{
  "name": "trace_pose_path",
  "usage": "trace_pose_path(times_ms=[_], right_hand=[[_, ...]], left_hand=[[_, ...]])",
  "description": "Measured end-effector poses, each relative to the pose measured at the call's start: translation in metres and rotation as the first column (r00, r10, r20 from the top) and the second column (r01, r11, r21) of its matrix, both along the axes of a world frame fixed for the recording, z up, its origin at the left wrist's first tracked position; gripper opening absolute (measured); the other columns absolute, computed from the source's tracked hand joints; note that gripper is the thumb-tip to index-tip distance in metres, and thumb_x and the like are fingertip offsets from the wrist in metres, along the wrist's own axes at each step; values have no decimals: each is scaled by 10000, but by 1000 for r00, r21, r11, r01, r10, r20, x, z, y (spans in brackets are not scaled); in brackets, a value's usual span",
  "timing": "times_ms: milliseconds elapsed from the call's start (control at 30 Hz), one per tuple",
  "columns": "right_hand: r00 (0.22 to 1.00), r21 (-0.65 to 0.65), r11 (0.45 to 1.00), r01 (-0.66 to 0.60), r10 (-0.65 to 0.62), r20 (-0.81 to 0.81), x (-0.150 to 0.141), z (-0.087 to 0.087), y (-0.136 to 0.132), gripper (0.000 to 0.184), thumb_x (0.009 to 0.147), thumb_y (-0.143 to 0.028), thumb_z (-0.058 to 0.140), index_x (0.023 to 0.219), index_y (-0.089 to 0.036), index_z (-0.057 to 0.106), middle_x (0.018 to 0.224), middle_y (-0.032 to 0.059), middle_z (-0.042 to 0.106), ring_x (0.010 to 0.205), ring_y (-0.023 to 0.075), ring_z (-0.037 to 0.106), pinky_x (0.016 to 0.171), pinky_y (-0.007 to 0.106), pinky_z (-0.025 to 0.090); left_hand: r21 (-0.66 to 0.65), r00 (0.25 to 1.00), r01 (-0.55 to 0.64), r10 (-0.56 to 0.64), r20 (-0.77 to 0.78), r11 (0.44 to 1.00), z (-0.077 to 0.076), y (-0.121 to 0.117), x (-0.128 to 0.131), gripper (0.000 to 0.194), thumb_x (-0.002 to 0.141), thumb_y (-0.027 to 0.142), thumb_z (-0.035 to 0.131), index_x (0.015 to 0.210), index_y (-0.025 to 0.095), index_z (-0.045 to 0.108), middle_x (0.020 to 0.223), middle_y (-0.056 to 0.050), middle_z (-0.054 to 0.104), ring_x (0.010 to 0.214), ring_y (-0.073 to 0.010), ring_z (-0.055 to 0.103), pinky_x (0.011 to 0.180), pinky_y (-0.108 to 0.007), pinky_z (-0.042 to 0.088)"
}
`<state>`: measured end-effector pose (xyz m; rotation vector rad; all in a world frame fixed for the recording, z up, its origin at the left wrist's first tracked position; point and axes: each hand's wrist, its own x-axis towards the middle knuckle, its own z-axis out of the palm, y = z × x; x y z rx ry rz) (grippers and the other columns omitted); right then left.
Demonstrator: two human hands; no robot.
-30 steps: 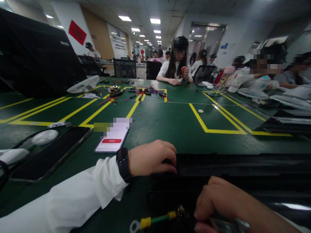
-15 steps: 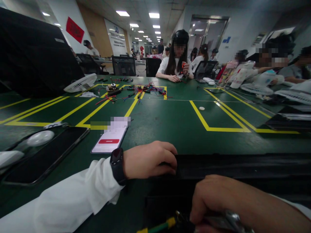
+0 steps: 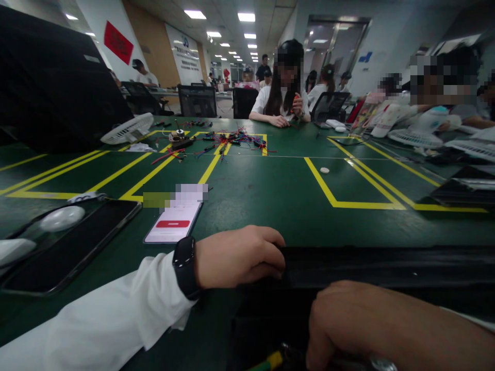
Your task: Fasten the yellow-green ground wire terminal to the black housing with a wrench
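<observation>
My left hand (image 3: pixel 242 257), with a dark watch (image 3: pixel 186 268) at its wrist, has its fingers curled over the left end of a black case (image 3: pixel 348 260). Low at the right, my right hand (image 3: pixel 359 317) reaches down into the case, fingers bent and mostly hidden below the palm. Part of a shiny metal thing (image 3: pixel 382 364) shows under that palm; I cannot make out its kind. Beside the right fingertips lies a yellow-and-green handle (image 3: pixel 273 359), cut off by the frame's lower edge.
A lit phone (image 3: pixel 174 219) lies beyond my left wrist, and a dark phone or tablet (image 3: pixel 77 242) at the left. Wires (image 3: pixel 235 139) are heaped farther back. A person (image 3: pixel 286 93) sits opposite, holding something orange. Yellow tape (image 3: pixel 367 205) marks the green table.
My right hand has sunk slightly lower and right; less of the metal thing and the yellow-and-green handle shows. My left hand stays on the case with little shift.
</observation>
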<state>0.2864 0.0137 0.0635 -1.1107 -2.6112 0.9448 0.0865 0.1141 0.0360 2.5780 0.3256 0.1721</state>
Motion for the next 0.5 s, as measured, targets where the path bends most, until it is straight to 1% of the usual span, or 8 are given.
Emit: trace_pose_path(times_ms=[67,133,233,300,400,467,500], right_hand=[[1000,39,999,5,-5,-15,0,1,-1,272,624,-38,558,726,-254,688,630,-37,733,454,119,646,379,130,399],[999,27,999,34,-33,-10,-1,2,-1,273,608,-24,571,703,-258,675,614,-55,722,438,102,626,374,122,387],[993,19,993,117,-117,6,-2,3,-4,277,605,-37,595,722,-276,671,646,-65,725,461,112,634,387,137,398],[979,34,979,202,-202,1,-1,5,-8,277,620,-59,612,748,-299,669,678,-73,728,492,129,647,404,154,412],[966,-1,966,258,-258,-8,4,10,-18,246,672,-96,659,772,-321,662,727,-98,723,565,121,650,471,150,439],[952,-34,951,306,-306,24,8,12,-26,184,714,-155,687,785,-320,653,741,-96,706,604,117,640,512,150,451],[935,-40,934,354,-352,45,10,12,-30,132,735,-200,693,786,-311,643,725,-85,689,597,117,626,512,153,453]], left_hand=[[4,1000,0,0,0,1000,-1,0,0,130,882,90,600,924,151,707,1088,-86,613,882,-180,629,784,-226,496],[6,1000,0,0,4,1000,-1,0,0,133,881,92,601,925,158,707,1093,-84,613,880,-179,629,782,-231,500],[12,1000,3,-3,16,1000,-1,0,0,129,886,102,599,924,154,710,1087,-91,618,876,-180,630,785,-242,505],[19,1000,7,-7,22,1000,-1,1,0,128,886,101,602,921,152,714,1082,-93,622,877,-180,631,789,-242,504],[34,1000,14,-15,28,999,0,1,0,126,887,105,610,924,153,720,1065,-89,633,881,-179,635,793,-233,497],[47,999,17,-18,32,999,0,0,0,124,886,110,616,932,148,725,1042,-87,644,878,-179,639,791,-229,494],[54,999,17,-18,35,998,0,0,-1,123,885,114,620,935,146,728,1030,-86,649,875,-180,641,786,-228,493]])
